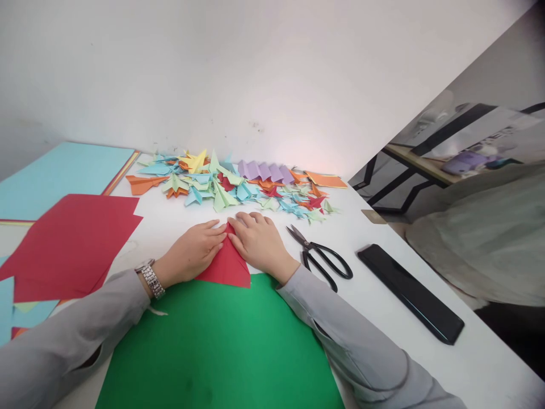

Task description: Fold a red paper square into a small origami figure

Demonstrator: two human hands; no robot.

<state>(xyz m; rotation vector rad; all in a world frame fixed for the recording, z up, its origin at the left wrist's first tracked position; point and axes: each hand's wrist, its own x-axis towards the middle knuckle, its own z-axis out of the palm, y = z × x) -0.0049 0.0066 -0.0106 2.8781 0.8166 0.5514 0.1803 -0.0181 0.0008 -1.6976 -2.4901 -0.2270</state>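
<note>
A red sheet of paper (227, 269), folded to a point at its far end, lies in front of me. My left hand (192, 251), with a metal watch on the wrist, has its fingers closed together at the paper's left edge near the tip. On the other side, my right hand (260, 243) bends its fingers over the tip and right edge, thumb beside the left fingertips. Both hands press and hold the paper; its tip is partly hidden under them. The near edge of the red paper meets a green sheet (213, 341) under my forearms.
Scissors (313, 247) with black handles lie right of my right hand, near a long black case (411, 292). Many small folded paper shapes (221, 196) line the wall. Red sheets (76, 244) and a blue stack (68, 176) lie left. A person's clothing (485, 238) shows right.
</note>
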